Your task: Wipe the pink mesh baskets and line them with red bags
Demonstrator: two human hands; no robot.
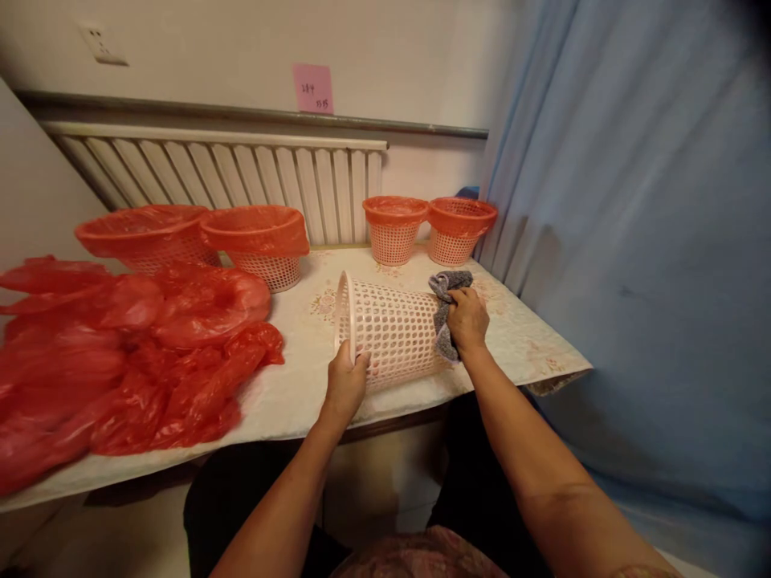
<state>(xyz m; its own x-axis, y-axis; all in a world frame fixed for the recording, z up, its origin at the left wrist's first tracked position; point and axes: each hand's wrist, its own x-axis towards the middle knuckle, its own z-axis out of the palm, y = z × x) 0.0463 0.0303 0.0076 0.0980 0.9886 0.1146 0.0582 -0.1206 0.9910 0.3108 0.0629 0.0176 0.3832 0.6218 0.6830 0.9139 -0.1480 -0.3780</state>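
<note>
L grip (344,384) on basket (391,331) rim

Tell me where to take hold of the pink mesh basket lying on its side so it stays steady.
Take the pink mesh basket by its open rim, coming from the near side, as the left hand does now. The basket lies on its side on the table, mouth facing left, so the stiff rim is probably the firmest grip. The right hand presses a grey cloth against the base end.

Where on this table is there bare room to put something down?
Bare table lies right of the tipped basket, toward the curtain, and between that basket and the bags. The left side is crowded with bags and lined baskets.
</note>
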